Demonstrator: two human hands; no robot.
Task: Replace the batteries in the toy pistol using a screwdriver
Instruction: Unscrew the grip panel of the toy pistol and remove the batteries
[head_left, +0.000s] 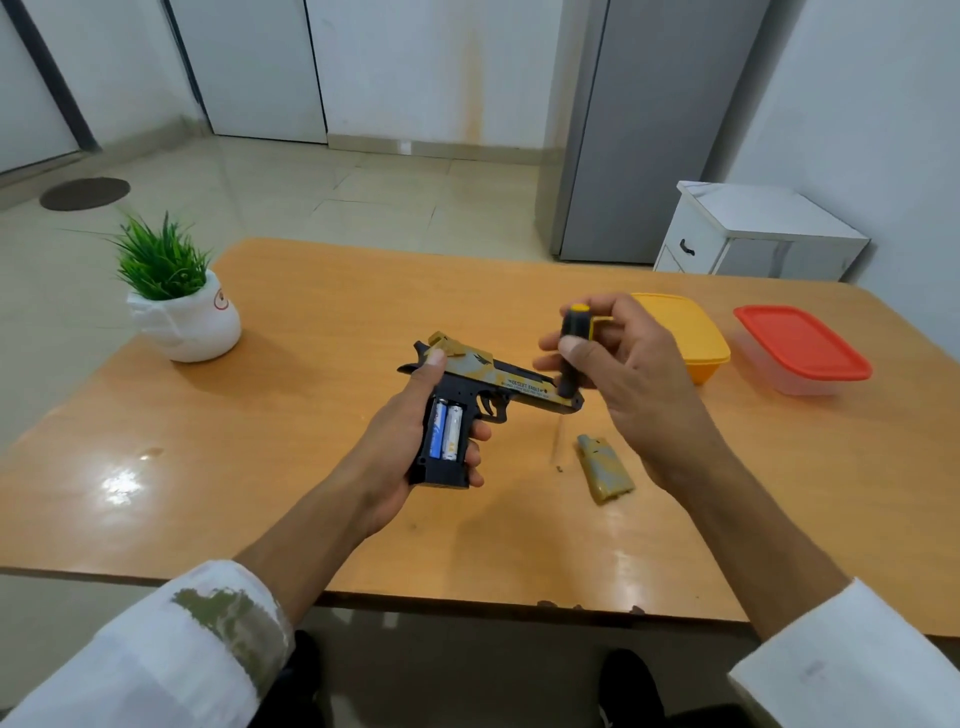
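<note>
- Two batteries (447, 430) sit side by side in the open compartment in the grip of the toy pistol (498, 382). I cannot tell whether they are the old pair or the fresh one.
- Opening up looks done: the camouflage cover (605, 467) is off and lies flat on the surface (311, 415), just right of the pistol and below its muzzle.
- A small dark speck that may be the screw (559, 469) lies between the pistol and the cover. It is too small to be sure.
- The left hand (397, 431) holds the pistol above the surface, with its fingers curled round the grip and the thumb pressed on the rear of the slide.
- The right hand (634, 374) is beside the muzzle. Its thumb and fingers pinch the black handle of the screwdriver (571, 348), yellow cap upward. The shaft is blurred.
- Judging from this, what is left is at most the battery swap, then seating the cover back on the grip and driving the screw home.
- No spare batteries show near the pistol. Two lidded boxes, one yellow (691, 332) and one red-topped (800, 348), stand beyond it to the right.
</note>
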